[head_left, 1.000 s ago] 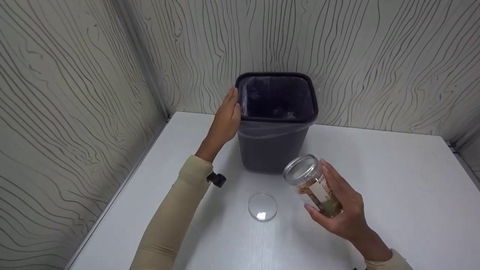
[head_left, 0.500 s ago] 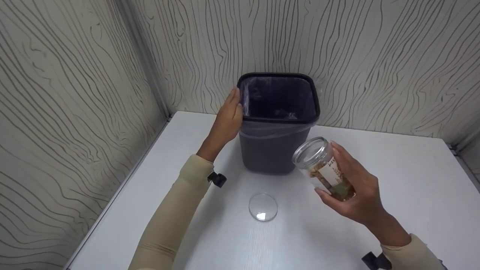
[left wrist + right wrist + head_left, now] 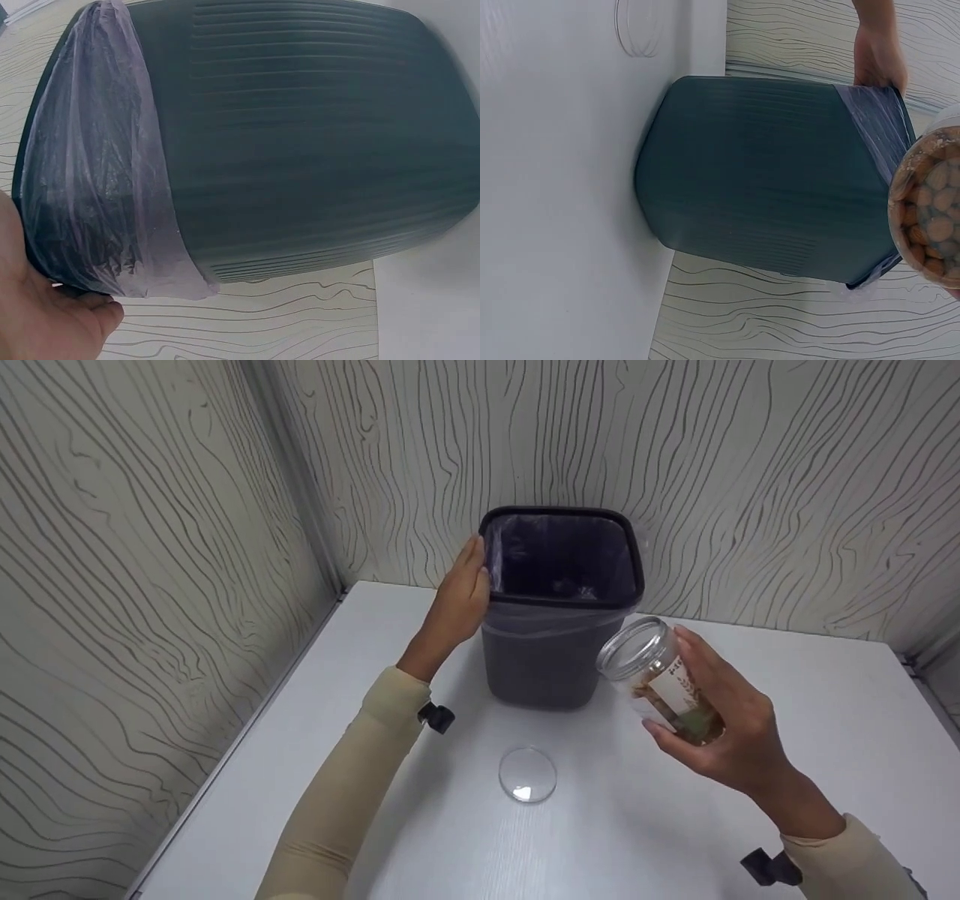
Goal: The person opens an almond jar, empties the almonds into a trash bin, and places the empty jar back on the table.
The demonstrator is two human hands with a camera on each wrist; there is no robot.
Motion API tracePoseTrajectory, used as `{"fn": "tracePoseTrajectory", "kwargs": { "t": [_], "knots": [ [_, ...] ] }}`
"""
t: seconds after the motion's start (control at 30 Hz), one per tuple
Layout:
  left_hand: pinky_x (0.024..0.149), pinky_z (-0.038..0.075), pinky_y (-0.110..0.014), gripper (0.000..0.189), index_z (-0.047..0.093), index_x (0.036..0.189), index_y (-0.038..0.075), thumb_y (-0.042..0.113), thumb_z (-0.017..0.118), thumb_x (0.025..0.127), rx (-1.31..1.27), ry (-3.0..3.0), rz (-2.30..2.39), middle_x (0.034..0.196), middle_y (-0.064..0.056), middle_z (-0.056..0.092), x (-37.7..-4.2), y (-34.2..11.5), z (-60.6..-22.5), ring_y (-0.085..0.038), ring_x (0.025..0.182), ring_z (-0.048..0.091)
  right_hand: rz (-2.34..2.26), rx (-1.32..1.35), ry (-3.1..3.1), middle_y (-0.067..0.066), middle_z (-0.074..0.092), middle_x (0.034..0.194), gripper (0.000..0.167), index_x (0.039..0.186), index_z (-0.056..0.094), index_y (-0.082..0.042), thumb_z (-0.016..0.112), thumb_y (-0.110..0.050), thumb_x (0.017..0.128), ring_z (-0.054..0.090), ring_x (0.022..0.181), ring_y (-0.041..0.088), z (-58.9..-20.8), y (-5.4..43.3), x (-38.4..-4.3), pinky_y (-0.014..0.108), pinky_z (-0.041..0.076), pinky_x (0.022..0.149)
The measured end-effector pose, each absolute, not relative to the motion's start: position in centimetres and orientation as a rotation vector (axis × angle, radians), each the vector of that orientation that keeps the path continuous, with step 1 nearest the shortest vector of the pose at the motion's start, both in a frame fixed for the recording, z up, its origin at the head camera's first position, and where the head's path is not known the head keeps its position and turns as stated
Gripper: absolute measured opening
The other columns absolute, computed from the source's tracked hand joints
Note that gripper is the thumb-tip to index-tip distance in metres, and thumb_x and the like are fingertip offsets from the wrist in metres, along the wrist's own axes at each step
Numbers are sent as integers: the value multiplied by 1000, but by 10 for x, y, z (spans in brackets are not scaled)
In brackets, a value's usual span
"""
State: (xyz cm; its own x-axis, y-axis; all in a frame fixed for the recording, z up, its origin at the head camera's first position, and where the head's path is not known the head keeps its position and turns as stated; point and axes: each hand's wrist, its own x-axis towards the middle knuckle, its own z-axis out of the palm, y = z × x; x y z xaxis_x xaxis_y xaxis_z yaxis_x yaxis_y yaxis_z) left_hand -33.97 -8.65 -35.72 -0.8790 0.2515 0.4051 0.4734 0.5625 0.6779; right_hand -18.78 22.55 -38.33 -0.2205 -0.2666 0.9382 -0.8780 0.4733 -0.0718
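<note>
My right hand (image 3: 731, 727) grips a clear jar (image 3: 667, 694) with a printed label, its mouth tilted up and to the left. Through its base, the right wrist view shows brown almonds (image 3: 937, 202). The jar is held above the table, just right of the trash bin (image 3: 540, 660), a dark bin lined with a thin plastic bag (image 3: 112, 165). At the bin's left side, my left hand (image 3: 459, 596) holds the rim; some of its fingers are hidden or cut off in the left wrist view. A clear round lid (image 3: 528, 775) lies flat in front of the bin.
The white table (image 3: 817, 750) carries the bin near its back edge. Behind it stands a wood-line patterned wall (image 3: 720, 480), and a similar panel (image 3: 150, 607) rises along the left side.
My right hand has moved the jar up and to the right, farther from the lid. The left hand has stayed on the bin's rim; the head view has shifted slightly.
</note>
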Motion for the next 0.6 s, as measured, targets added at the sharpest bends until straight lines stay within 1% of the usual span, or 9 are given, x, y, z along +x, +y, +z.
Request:
{"fn": "tracePoseTrajectory", "kwargs": {
  "t": [0.2, 0.4, 0.6],
  "knots": [
    [124, 12, -32, 55, 18, 160, -1, 20, 27, 110, -595, -2536, -1210, 169, -13, 12, -339, -86, -358, -19, 155, 10, 774, 979, -1756, 33, 61, 129, 72, 129, 59, 14, 76, -42, 87, 61, 124, 34, -382, 231, -192, 26, 42, 109],
    [124, 13, -33, 55, 18, 160, -1, 19, 27, 110, -583, -2541, -1191, 169, -13, 13, -339, -86, -357, -20, 155, 12, 744, 962, -1773, 30, 62, 130, 73, 130, 59, 13, 75, -44, 87, 60, 125, 34, -383, 236, -197, 28, 41, 110],
    [124, 13, -33, 55, 17, 160, 1, 21, 26, 110, -580, -2556, -1188, 169, -12, 12, -339, -85, -355, -19, 155, 11, 717, 919, -1815, 29, 60, 134, 80, 134, 55, 13, 74, -48, 87, 59, 126, 34, -385, 242, -201, 27, 39, 111]
  ]
}}
